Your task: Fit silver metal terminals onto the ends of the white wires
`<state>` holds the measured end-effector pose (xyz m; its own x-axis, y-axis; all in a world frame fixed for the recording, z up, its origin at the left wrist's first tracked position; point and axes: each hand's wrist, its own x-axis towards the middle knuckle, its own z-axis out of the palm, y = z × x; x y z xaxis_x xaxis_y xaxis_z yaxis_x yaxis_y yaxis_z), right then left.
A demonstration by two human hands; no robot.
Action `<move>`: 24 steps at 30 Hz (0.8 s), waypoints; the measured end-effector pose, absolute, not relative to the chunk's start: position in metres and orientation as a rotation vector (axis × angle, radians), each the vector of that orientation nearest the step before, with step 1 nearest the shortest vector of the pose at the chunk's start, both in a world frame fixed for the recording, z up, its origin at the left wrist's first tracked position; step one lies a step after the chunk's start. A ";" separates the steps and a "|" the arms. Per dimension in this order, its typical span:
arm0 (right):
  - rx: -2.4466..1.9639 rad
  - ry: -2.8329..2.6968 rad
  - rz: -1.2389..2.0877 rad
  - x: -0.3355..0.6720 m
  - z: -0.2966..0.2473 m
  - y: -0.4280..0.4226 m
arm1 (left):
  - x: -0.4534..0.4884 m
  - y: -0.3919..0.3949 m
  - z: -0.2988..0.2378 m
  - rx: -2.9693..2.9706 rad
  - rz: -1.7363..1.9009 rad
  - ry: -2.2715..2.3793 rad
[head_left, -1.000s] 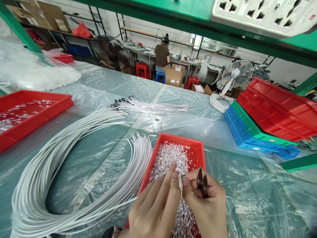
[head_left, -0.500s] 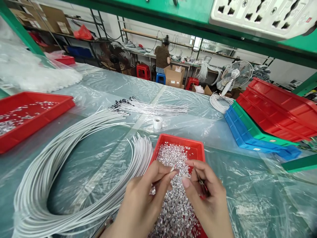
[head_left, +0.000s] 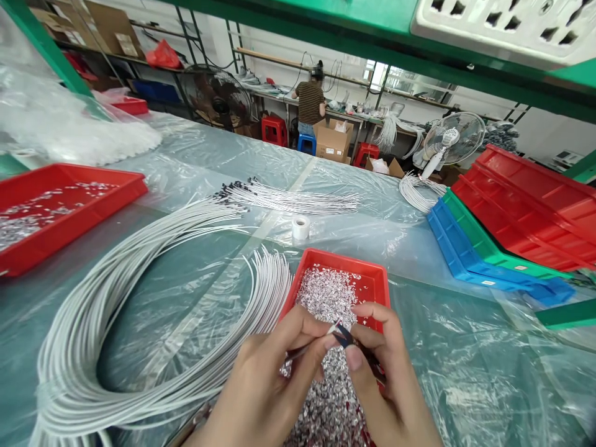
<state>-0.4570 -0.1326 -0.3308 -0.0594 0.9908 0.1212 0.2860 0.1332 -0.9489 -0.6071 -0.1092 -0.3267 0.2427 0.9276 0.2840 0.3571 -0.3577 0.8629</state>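
Between the thumb and forefinger of my left hand [head_left: 288, 360] is the end of a white cable [head_left: 333, 328], pinched with its tip showing. My right hand [head_left: 388, 366] is closed around small cutting pliers [head_left: 343, 337], mostly hidden in the palm. Their dark jaws are at the cable tip; whether they grip it I cannot tell. Below both hands is a red tray [head_left: 378, 280] holding many small shiny silvery scraps [head_left: 326, 292]. A large curved bundle of white cables [head_left: 69, 347] lies to the left, its near ends beside the tray.
Behind the tray stands a white tape roll [head_left: 300, 228], near a bundle of dark-ended cables [head_left: 298, 202]. Another red tray [head_left: 93, 217] is on the left. Stacked bins [head_left: 521, 211] stand at right. A green frame with a power strip [head_left: 507, 28] crosses above. A person [head_left: 310, 102] is at the back.
The pliers' jaws have turned toward the left hand and come to the cable tip. Both hands are closer together. The whole view has shifted slightly.
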 end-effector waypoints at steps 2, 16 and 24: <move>-1.278 -1.519 0.971 -0.457 -0.330 -0.133 | -0.607 -0.110 -0.327 1.861 1.063 1.179; -1.247 -1.603 0.933 -0.453 -0.331 -0.132 | -0.607 -0.111 -0.327 1.914 1.090 1.139; -1.353 -1.608 0.915 -0.452 -0.332 -0.135 | -0.606 -0.110 -0.328 1.933 1.092 1.147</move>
